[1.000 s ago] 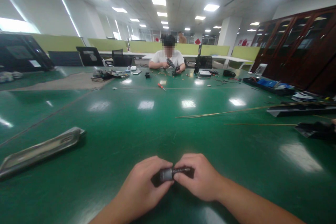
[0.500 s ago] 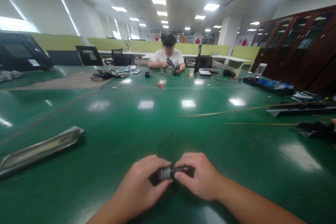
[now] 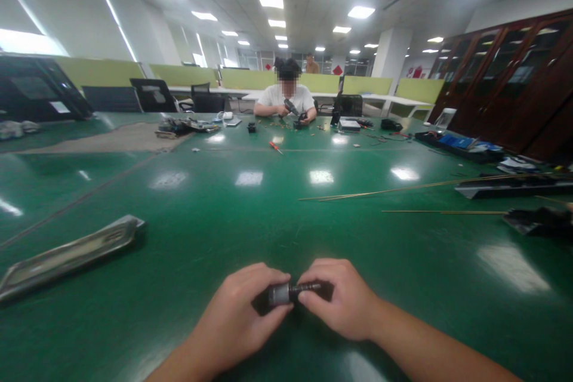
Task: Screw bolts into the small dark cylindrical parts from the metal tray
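Note:
Low in the middle of the head view, a small grey cylindrical part (image 3: 280, 294) lies between my two hands, just above or on the green table (image 3: 215, 215). A dark, ridged shaft (image 3: 302, 290) sticks out of its right end. Around the grey body, the thumb and fingers of my left hand (image 3: 244, 310) are closed. The thumb and index finger of my right hand (image 3: 347, 301) pinch the shaft. My palms hide both far ends of the part, and its exact kind cannot be made out.
To the left lies a long metal tray (image 3: 71, 256). Thin brass-coloured rods (image 3: 380, 192) reach in from dark holders (image 3: 492, 186) on the right. A red screwdriver (image 3: 275, 147) lies farther off, before a seated person (image 3: 286, 98) holding a tool.
Both hands keep their grip on the grey part and have barely moved. The view has shifted very slightly.

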Available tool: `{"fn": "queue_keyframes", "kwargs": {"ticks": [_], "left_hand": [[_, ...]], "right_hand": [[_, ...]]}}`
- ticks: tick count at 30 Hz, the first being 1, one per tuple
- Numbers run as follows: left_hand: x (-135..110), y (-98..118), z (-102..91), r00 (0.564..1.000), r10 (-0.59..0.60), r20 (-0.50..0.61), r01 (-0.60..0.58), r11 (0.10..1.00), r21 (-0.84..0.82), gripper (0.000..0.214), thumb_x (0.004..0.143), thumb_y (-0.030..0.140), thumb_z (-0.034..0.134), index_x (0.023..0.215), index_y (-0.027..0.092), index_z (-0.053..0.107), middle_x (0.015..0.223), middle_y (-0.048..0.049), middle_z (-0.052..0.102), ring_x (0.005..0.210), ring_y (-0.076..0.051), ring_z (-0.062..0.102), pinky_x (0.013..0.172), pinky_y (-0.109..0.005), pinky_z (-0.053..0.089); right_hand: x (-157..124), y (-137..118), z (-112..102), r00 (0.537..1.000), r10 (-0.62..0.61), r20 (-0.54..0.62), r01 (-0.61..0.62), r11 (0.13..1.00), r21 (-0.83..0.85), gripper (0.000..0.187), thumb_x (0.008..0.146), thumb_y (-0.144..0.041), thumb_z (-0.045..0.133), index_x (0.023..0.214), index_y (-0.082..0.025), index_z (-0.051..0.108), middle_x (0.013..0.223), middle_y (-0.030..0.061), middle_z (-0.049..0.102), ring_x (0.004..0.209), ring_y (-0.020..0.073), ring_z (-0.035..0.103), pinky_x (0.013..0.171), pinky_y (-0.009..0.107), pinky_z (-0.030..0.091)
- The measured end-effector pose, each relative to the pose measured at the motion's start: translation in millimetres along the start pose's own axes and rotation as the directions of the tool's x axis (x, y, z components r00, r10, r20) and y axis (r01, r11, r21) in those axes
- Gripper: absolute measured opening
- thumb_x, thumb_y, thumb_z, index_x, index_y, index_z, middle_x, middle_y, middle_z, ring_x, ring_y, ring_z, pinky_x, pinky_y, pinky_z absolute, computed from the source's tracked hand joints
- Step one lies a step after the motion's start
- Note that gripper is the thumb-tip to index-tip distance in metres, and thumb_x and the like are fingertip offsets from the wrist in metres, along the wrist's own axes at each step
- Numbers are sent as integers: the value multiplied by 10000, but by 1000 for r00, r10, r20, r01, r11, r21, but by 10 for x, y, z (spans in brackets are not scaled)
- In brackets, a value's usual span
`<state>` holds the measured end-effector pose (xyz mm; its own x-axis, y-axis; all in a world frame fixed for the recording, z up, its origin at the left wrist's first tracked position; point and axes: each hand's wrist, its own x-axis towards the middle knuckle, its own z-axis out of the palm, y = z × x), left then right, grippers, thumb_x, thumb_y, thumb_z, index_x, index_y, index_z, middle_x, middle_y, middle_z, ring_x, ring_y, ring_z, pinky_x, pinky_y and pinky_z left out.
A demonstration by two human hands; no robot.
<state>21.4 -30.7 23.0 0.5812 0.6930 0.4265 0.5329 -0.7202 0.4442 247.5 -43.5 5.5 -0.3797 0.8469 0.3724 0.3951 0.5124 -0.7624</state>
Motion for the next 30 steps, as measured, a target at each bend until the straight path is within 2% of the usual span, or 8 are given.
{"fn": "queue_keyframes", "kwargs": {"ticks": [7,14,30], "left_hand": [[5,2,-7,1000,6,-9,-6,1000,4,178,834,215,698,1011,229,688,875,-13,740,774,-149,697,694,-247,543],[10,13,-1,999,6,-38,-6,1000,6,183,826,210,698,1008,227,695,858,-21,740,761,-153,696,688,-245,543],[18,2,-37,999,33,-42,-32,999,26,212,823,199,710,1028,240,678,893,4,742,786,-139,699,714,-239,547]], "right_hand": [[5,-4,1,1000,-1,-6,1,1000,0,89,844,-208,690,880,-196,770,801,26,730,746,164,663,713,264,480],[9,4,-9,1000,-3,-5,3,1000,8,125,873,-297,699,880,-195,771,791,32,730,730,166,659,694,268,479],[-1,-17,-16,999,1,-38,-1,1000,8,64,851,-225,714,871,-189,763,789,25,724,734,160,661,710,264,474]]}}
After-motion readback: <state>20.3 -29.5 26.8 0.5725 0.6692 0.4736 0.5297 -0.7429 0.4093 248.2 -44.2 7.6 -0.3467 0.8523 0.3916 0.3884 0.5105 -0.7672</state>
